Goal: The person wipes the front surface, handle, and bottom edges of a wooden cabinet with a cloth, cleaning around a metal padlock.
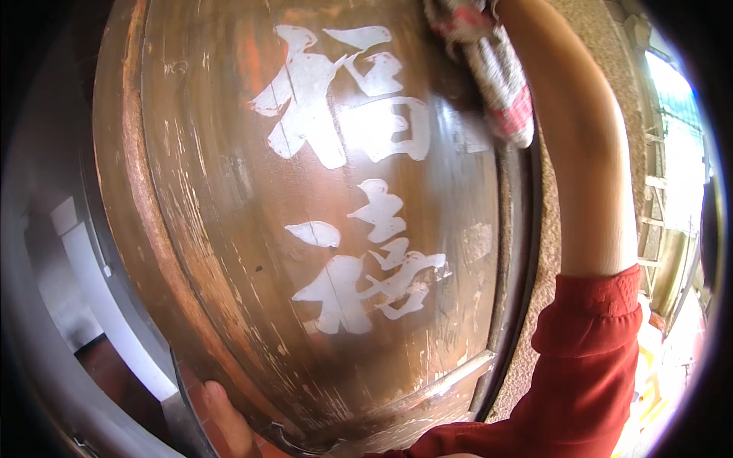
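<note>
Before me stands a brown wooden door panel with worn, flaking paint, bearing two large white brush-style characters. My right arm reaches up along the panel's right side. At the top edge my right hand is mostly cut off, closed on a damp-looking grey-white cloth with red patches. The cloth hangs against the upper right of the panel. Low on the left, part of my left hand shows at the panel's edge. Its grip is hidden.
A rough stone wall borders the door frame on the right. Beyond it are a bright outdoor area and a metal framework. Through the gap at left are a white wall base and dark red floor. A curved metal piece sits at the bottom.
</note>
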Motion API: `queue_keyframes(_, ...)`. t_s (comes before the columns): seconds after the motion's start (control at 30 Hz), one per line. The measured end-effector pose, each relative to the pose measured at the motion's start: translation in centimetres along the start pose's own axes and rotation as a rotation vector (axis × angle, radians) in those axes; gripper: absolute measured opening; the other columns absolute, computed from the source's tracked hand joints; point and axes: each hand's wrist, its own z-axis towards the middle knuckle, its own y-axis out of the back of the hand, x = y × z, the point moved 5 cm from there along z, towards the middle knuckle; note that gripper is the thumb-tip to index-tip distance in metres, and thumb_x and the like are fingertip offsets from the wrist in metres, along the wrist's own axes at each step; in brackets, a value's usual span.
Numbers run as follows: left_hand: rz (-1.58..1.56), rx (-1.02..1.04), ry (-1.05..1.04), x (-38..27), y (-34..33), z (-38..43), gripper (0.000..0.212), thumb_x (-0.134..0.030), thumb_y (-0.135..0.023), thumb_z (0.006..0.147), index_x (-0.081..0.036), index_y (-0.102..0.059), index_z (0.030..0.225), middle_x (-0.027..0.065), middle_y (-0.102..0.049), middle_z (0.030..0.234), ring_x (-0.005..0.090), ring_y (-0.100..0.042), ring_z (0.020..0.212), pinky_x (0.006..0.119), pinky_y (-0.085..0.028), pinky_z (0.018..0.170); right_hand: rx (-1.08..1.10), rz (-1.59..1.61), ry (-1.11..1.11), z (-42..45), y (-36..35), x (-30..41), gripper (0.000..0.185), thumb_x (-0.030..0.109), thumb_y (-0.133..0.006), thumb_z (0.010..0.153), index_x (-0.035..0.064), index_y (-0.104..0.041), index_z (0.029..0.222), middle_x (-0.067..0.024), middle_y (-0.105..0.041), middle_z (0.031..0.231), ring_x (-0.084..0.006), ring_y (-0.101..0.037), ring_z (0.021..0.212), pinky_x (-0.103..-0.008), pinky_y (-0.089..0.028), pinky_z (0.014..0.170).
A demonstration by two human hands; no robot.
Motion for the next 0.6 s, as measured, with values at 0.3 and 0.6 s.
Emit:
queue_keyframes(0.3, -0.086, 0.115, -0.11, -1.7, -2.0, 0.8, 0.06, -0.042, -0.041, 0.096, 0.006, -0.039, 0.132, 0.0149, -0.043, 0.133, 0.022, -0.042, 0.119, 0.032, -0.031, 0.102, 0.233, 0.025, -0.204, -12.6, 11.8, 12.6, 0.031, 0.014, -0.053, 0.082, 0.0064, -0.055, 0.111, -0.0154, -0.049, 0.087, -0.0287, -0.054, 0.079, -0.037, -0.045, 0.066)
queue_keyframes(0.6, 0.133, 0.086, -0.113, -2.5, -2.2, 0.8, 0.064, -0.045, -0.04, 0.096, 0.007, -0.038, 0.133, 0.0165, -0.041, 0.136, 0.0233, -0.042, 0.12, 0.032, -0.031, 0.102, 0.178, 0.699, -0.706, -15.5, 17.2, 15.2, 0.032, 0.014, -0.049, 0.091, -0.0053, -0.042, 0.115, -0.0302, -0.053, 0.104, -0.0448, -0.052, 0.093, -0.0485, -0.042, 0.081)
